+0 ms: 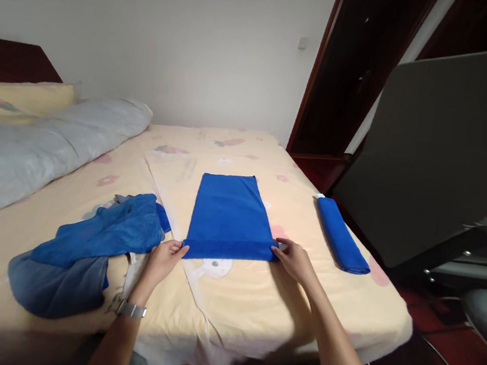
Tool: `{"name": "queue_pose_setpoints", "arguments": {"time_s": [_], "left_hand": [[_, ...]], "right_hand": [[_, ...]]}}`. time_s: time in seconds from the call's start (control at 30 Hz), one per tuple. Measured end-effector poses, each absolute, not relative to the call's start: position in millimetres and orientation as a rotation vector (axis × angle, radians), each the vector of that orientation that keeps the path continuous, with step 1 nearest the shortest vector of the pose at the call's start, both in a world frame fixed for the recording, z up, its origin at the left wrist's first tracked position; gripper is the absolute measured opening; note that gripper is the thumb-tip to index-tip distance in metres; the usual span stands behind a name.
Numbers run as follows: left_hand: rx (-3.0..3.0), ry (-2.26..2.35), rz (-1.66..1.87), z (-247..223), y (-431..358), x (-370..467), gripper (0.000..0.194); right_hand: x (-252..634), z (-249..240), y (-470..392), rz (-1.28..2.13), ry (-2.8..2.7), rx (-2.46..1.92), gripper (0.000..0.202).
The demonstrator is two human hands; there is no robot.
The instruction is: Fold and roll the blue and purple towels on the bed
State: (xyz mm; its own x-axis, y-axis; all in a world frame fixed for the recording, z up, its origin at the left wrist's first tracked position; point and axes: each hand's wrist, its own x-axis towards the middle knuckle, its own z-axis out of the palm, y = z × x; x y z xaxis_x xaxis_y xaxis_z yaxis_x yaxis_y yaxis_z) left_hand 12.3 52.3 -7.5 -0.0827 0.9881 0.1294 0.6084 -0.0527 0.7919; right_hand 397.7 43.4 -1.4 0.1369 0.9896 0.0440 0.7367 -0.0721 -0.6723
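A blue towel (231, 210) lies flat on the bed, its near edge turned over into a narrow band. My left hand (168, 256) pinches the left end of that band between thumb and fingers. At the right end, my right hand (295, 260) grips the band beside a small white tag. To the right lies a second blue towel (343, 235), folded into a long narrow strip. Left of my left hand is a loose heap of cloths, with a crumpled blue cloth (106, 228) over a grey-blue one (60, 284).
The bed (308, 307) has a pale yellow sheet with carrot and rabbit prints. A rolled grey quilt (56, 132) and a yellow pillow (24, 99) lie at the far left. A large dark panel (443, 164) stands beyond the right edge, near a dark door (361, 73).
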Motion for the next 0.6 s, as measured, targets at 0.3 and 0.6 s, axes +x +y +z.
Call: {"name": "queue_pose_setpoints", "arguments": {"time_s": [0.3,0.6], "left_hand": [[1.736,1.782,0.968,-4,58,19,0.029],[1.65,1.652,1.083,-9,69,17,0.035]], "right_hand": [[399,-10,46,0.775,-1.378,-1.752,0.037],[399,-17,51,1.053,-1.2,-1.565,0.044]]}}
